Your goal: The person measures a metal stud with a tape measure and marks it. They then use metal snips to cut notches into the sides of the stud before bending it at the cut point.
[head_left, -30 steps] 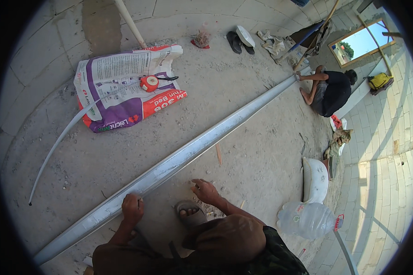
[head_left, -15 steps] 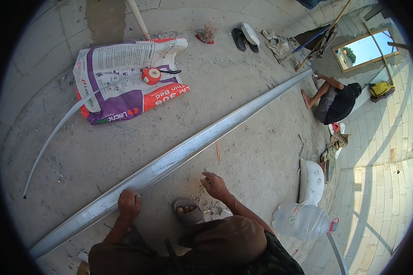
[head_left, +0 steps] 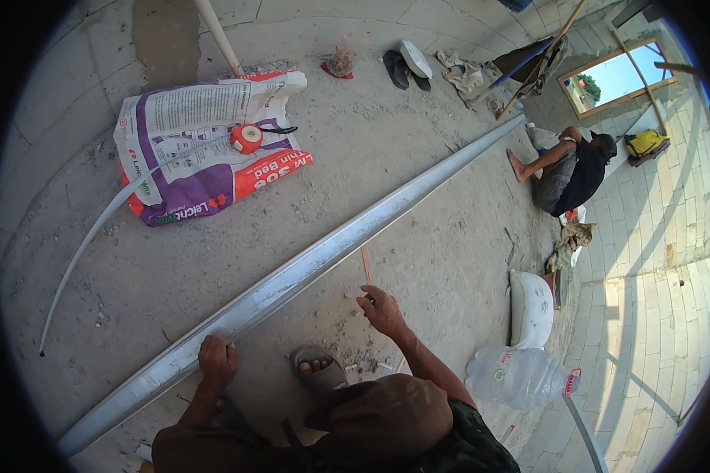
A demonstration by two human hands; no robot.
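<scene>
A long grey metal channel (head_left: pixel 323 249) lies diagonally across the dusty floor, from the near left to the far right. My left hand (head_left: pixel 217 360) is closed at its near edge, fingers curled against the metal. On the near side of the channel, my right hand (head_left: pixel 384 312) hangs over the floor, its fingers bent together and apart from the metal. Whatever those fingers hold, if anything, is too small to make out. A thin reddish-brown strip (head_left: pixel 366 264) lies on the floor between that hand and the channel.
Beyond the channel, a red tape measure (head_left: pixel 246 139) rests on a printed bag (head_left: pixel 189 185), its blade pulled out leftward. Another person (head_left: pixel 569 169) squats by the channel's far end. To the right are a white sack (head_left: pixel 532 310) and a large clear bottle (head_left: pixel 521 378).
My right hand has moved slightly forward and right, while my left stays at the channel's edge. The other person's hand has drawn back from the channel's far end toward the knees.
</scene>
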